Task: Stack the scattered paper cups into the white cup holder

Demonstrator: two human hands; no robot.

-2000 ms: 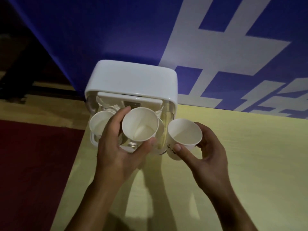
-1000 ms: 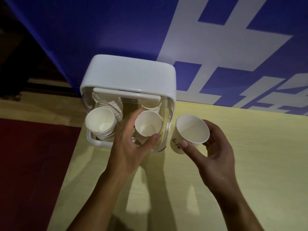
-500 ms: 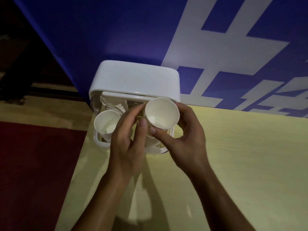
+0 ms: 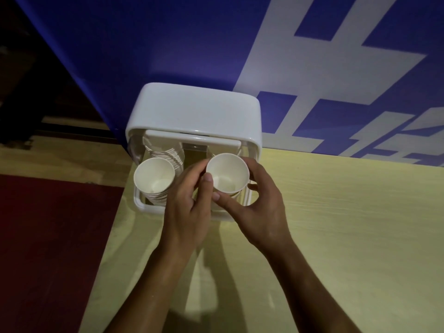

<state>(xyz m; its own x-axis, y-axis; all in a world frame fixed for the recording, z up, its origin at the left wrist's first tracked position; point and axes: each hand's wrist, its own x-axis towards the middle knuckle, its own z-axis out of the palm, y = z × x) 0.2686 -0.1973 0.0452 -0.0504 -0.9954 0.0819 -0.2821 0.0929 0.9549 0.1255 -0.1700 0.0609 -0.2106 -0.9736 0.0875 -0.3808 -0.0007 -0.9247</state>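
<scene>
The right hand (image 4: 254, 207) is now bringing the white paper cup (image 4: 227, 173) in over the right-hand slot of the white plastic cup holder (image 4: 192, 109); a second ago it was holding that cup off to the holder's right, well apart from the left hand (image 4: 189, 205). The left hand, which was seating another cup in that slot, is now joining in. Thumb and forefinger are pinching the cup's left wall just under the rim, while the right hand's fingers are curling round the far-right side with the thumb lying against the near wall.

So the cup is sitting between the two hands, just beyond both thumbs and partly sunk behind the holder's front edge (whatever is under it is hidden). I judge that this cup is in its last stretch, being nested and not yet released.

It is pointing mouth-up toward the camera, base down into the slot, its long axis running close to upright along the slot. To the left of the left hand's knuckles, the stack of nested white paper cups (image 4: 155, 179) is already filling the other slot, mouth-up as well.
</scene>
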